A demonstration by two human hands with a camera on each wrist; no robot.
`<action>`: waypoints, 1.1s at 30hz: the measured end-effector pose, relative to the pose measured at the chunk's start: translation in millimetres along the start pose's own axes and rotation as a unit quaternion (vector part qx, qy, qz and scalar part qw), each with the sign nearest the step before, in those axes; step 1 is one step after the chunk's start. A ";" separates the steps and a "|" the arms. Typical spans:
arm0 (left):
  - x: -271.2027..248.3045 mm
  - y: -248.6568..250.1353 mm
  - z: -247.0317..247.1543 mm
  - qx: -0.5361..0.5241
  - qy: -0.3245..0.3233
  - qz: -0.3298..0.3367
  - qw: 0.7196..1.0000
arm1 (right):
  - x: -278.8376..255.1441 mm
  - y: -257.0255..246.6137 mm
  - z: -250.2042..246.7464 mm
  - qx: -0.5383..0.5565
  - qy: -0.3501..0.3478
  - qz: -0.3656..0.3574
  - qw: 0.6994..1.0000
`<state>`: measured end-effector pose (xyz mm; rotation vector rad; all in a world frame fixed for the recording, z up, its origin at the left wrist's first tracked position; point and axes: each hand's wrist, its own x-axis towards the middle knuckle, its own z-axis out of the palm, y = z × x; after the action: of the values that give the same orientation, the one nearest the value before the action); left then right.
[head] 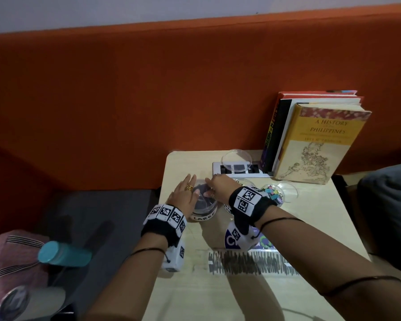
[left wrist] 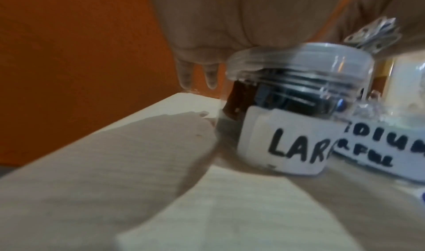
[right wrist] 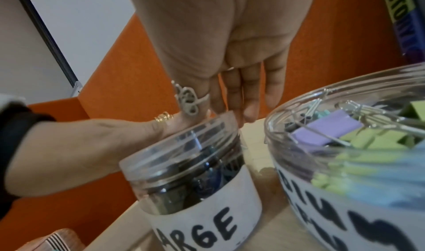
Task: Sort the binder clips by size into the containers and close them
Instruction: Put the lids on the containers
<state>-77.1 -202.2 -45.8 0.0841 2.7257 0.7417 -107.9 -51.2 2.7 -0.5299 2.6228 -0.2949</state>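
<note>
Orange fabric panels back a pale wooden desk [head: 310, 228] that fills the lower middle of the head view. At the centre of that frame stands a clear round plastic jar labelled "LARGE" [head: 204, 205], holding dark binder clips [right wrist: 184, 187], with a clear plastic lid [left wrist: 299, 58] sitting on its mouth; whether the lid is fully seated cannot be told. The left hand [head: 185, 193], wearing a gold ring, lies flat across the left side of the lid with its fingers [left wrist: 211, 76] straight and reaching past the jar's far edge. The right hand [head: 218, 185] comes in from the right, its fingers [right wrist: 248, 98] held close together and nearly straight, tips touching the lid's far rim.

Just to the right, touching or nearly touching the first jar, a second clear jar with a "MEDIUM" label [right wrist: 345, 173] stands open, filled with pastel purple, green and blue binder clips [right wrist: 326, 131]. Further right in the head view sits a third clear jar of small coloured clips [head: 274, 194], with a loose clear lid [head: 289, 189] beside it. Another clear lid [head: 236, 159] rests on a white socket panel [head: 218, 167] toward the upper centre. Several books [head: 310, 140] stand upright at the upper right, against the orange panel. A teal-capped bottle [head: 63, 253] lies at the lower left, off the desk.
</note>
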 end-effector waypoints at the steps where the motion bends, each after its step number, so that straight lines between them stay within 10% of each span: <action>1: 0.0 -1.0 -0.5 0.020 0.000 0.006 1.000 | -0.1 0.4 0.1 -0.020 0.002 -0.003 1.000; 18: 0.2 27.4 -11.4 0.224 -0.035 -0.007 0.974 | -9.8 14.1 -19.0 -0.050 -0.015 0.021 0.998; 23: 3.4 39.4 -17.0 0.213 -0.022 0.019 0.977 | 6.4 47.4 -67.7 0.018 0.081 0.063 0.995; 33: 22.1 33.8 -0.8 0.203 -0.023 0.039 0.978 | 64.5 101.0 -72.5 -0.101 -0.029 0.139 0.985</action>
<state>-99.2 -170.3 -34.4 0.2954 2.8001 0.1863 -226.9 22.0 12.6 -0.2247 2.6421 0.0761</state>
